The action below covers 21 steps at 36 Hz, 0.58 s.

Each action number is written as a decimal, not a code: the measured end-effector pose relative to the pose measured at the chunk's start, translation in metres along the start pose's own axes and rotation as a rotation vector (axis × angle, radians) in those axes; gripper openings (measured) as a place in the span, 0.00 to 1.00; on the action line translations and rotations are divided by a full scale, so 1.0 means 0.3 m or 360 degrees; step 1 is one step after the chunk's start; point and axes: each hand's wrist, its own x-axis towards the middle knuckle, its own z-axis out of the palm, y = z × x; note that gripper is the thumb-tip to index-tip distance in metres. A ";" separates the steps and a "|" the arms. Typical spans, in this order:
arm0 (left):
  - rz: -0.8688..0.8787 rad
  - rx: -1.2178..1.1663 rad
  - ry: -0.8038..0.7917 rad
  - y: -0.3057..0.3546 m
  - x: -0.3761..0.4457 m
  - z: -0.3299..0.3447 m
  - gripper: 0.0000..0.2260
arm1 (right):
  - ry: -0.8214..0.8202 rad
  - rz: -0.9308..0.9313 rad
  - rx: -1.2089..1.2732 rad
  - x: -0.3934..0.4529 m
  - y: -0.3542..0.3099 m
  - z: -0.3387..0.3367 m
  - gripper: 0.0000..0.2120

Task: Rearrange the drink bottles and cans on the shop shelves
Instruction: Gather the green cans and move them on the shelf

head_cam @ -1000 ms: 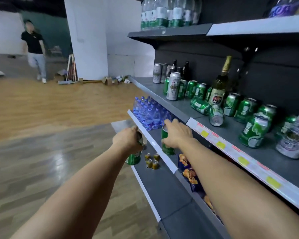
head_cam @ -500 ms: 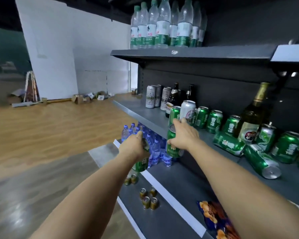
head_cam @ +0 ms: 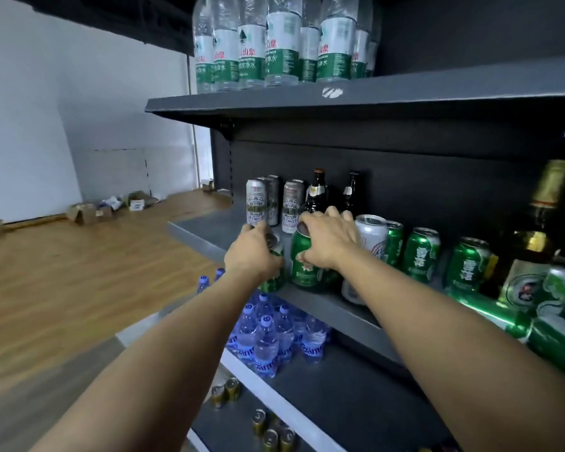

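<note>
My left hand (head_cam: 253,256) grips a green can (head_cam: 274,278) at the front edge of the middle shelf (head_cam: 209,234). Right beside it, my right hand (head_cam: 328,239) grips a second green can (head_cam: 305,265) from above, standing on that shelf. Behind them stand tall silver cans (head_cam: 256,203) and dark beer bottles (head_cam: 317,194). To the right are a white can (head_cam: 372,234), several upright green cans (head_cam: 419,254) and a gold-topped green bottle (head_cam: 532,243). Some green cans (head_cam: 490,316) lie on their sides at the far right.
Large water bottles (head_cam: 252,44) line the top shelf (head_cam: 340,99). Small blue-capped water bottles (head_cam: 268,337) fill the lower shelf, and small gold cans (head_cam: 225,391) sit on the lowest one. Cardboard scraps (head_cam: 88,212) lie on the wooden floor by the white wall.
Both hands rose from the lower shelf level to the middle shelf, each carrying its green can. The view tilted up and moved closer to the shelves.
</note>
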 end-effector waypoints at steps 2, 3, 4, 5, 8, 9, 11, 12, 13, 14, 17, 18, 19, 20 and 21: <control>-0.0002 -0.0007 0.0009 -0.008 0.076 0.007 0.22 | 0.0019 0.0023 0.0008 0.057 0.001 0.005 0.31; -0.0004 -0.0005 0.0011 -0.012 0.110 0.013 0.22 | 0.0026 0.0042 0.0016 0.083 0.001 0.008 0.32; -0.0004 -0.0003 0.0011 -0.017 0.143 0.019 0.22 | 0.0027 0.0062 0.0021 0.108 0.000 0.011 0.33; -0.0001 -0.0006 0.0010 -0.022 0.174 0.028 0.22 | 0.0023 0.0077 0.0023 0.131 -0.001 0.016 0.33; 0.0019 -0.0033 -0.0024 -0.037 0.259 0.058 0.21 | 0.0015 0.0118 0.0004 0.201 0.003 0.035 0.33; 0.0031 -0.0053 -0.0047 -0.042 0.286 0.070 0.21 | 0.0009 0.0143 -0.0013 0.224 0.005 0.042 0.33; 0.0081 -0.0080 -0.0104 -0.052 0.341 0.096 0.20 | -0.0001 0.0214 -0.0053 0.271 0.008 0.060 0.33; 0.0116 -0.0073 -0.0140 -0.055 0.366 0.108 0.20 | -0.0006 0.0259 -0.0072 0.291 0.009 0.070 0.33; 0.0157 -0.0057 -0.0178 -0.057 0.393 0.120 0.21 | -0.0012 0.0312 -0.0089 0.312 0.010 0.081 0.34; 0.0199 -0.0040 -0.0216 -0.059 0.418 0.133 0.21 | -0.0019 0.0368 -0.0108 0.330 0.012 0.090 0.35; 0.0338 -0.0021 -0.0331 -0.062 0.491 0.171 0.21 | -0.0077 0.0560 -0.0163 0.379 0.020 0.112 0.37; 0.0378 -0.0026 -0.0373 -0.063 0.512 0.183 0.21 | -0.0126 0.0628 -0.0185 0.392 0.022 0.115 0.37; 0.0416 -0.0035 -0.0416 -0.065 0.530 0.194 0.22 | -0.0188 0.0694 -0.0212 0.403 0.024 0.117 0.37; 0.0455 -0.0046 -0.0456 -0.065 0.546 0.203 0.24 | -0.0255 0.0757 -0.0239 0.413 0.025 0.119 0.35; 0.0498 -0.0058 -0.0492 -0.064 0.560 0.212 0.26 | -0.0313 0.0818 -0.0262 0.422 0.026 0.121 0.33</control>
